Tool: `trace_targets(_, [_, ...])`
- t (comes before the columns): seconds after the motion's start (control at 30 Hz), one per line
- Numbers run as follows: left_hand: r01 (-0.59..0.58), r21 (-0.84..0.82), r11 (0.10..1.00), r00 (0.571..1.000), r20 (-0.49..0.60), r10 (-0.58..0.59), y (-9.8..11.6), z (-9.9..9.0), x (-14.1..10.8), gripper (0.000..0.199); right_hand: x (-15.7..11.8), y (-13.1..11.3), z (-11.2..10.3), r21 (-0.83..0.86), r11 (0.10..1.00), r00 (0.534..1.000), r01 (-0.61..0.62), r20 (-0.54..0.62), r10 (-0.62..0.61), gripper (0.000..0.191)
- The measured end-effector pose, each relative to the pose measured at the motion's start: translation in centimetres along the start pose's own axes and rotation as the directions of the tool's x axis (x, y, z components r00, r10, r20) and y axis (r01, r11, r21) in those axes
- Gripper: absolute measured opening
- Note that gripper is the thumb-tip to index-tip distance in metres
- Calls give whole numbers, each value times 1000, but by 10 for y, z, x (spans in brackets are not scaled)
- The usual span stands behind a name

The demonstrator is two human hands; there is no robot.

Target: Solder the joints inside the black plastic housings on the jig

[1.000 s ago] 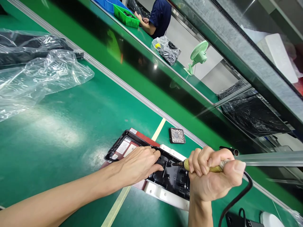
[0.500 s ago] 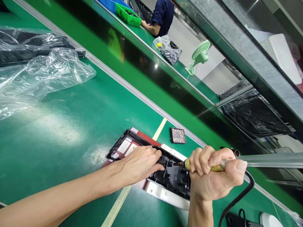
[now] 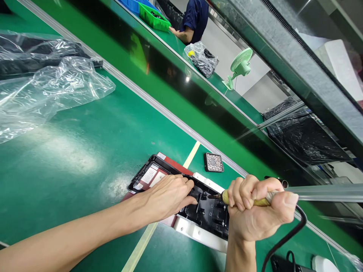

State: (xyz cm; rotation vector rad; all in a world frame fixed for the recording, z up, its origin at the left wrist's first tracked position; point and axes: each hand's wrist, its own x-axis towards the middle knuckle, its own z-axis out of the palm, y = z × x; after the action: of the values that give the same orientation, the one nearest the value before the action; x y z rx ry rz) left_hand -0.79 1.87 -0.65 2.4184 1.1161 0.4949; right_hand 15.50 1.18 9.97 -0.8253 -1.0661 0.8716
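Observation:
My right hand (image 3: 261,209) is closed around the yellow handle of a soldering iron (image 3: 225,197), from which a thick black cord hangs. The iron's metal tip points left into a black plastic housing (image 3: 210,211) with ribs and posts inside; the exact contact spot is too small to make out. Bent over the housing, my left hand (image 3: 172,194) holds it, thumb inside and fingertips near the far wall. White fixture blocks (image 3: 195,231) flank the housing on a reddish-brown base (image 3: 172,163).
A small black box of tiny coppery parts (image 3: 214,162) stands behind the housing. Clear plastic bags (image 3: 62,81) lie at left. A metal rail (image 3: 159,105) crosses the bench. Beyond are a co-worker's sleeve (image 3: 195,17), a green bin (image 3: 154,19) and a green fan (image 3: 240,64).
My right hand and the cord have shifted very slightly to the right. In the background, the co-worker's hand has moved a little. My left hand and the housing stay in place.

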Motion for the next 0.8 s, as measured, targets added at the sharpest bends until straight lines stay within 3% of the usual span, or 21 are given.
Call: trace_targets(0.8, [-2,-10,1000,1000,-11,2,1,2,-1,31,2,0,-1,1,1000,1000,6,9,-6,39])
